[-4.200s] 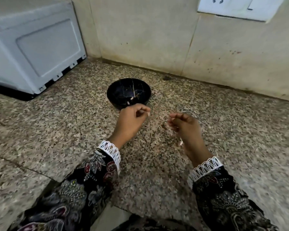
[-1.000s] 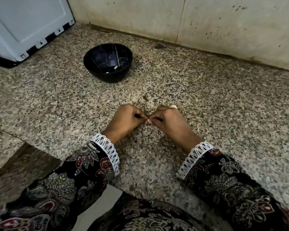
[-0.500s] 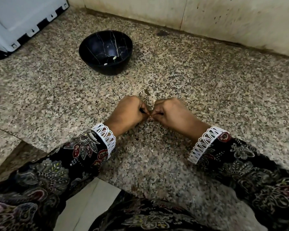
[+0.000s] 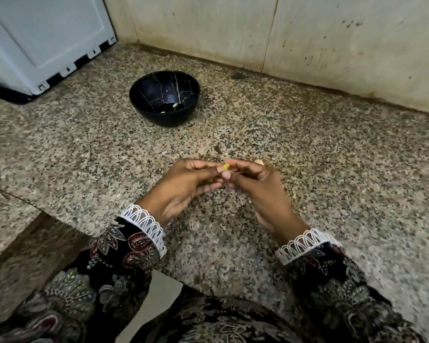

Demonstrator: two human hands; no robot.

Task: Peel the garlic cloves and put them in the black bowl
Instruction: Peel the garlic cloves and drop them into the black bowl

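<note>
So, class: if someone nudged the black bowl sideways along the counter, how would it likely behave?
The black bowl looks rounded with a narrower base, so a push near the rim might rock it rather than slide it. It holds only a few garlic cloves, so it probably has little weight steadying it. The speckled stone counter seems smooth, so a low push should slide it.
</note>
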